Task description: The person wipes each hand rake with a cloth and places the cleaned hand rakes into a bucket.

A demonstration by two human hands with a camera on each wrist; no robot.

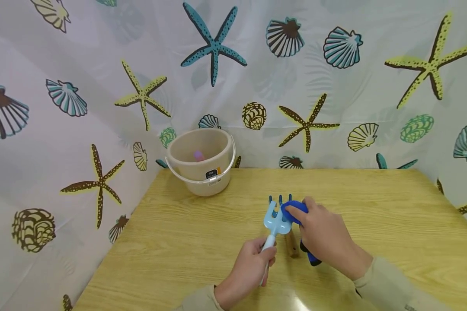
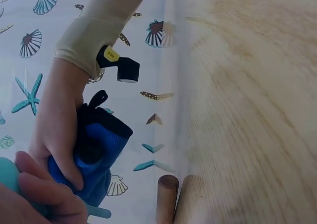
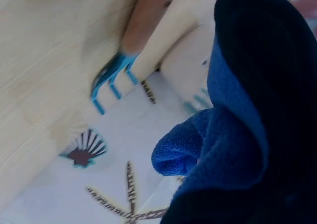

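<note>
My left hand [image 1: 250, 264] grips the handle of a light blue garden hand fork [image 1: 273, 223], tines pointing away from me. Bunched in my right hand [image 1: 328, 233] is a blue cloth [image 1: 294, 211] with black trim, held against the right side of the fork's tines. Its dark lower end hangs below that hand. Behind the fork lies a small hand rake [image 3: 148, 23] with a wooden handle and blue tines, on the table and partly hidden in the head view. The left wrist view shows the cloth [image 2: 96, 154] right beside the left fingers.
A beige bucket [image 1: 192, 175] with a raised rim and a clear handle stands at the back left of the wooden table [image 1: 171, 242]. Something pink and purple [image 1: 199, 156] sits inside it. A curtain [image 1: 225, 103] printed with shells and starfish encloses the back and sides.
</note>
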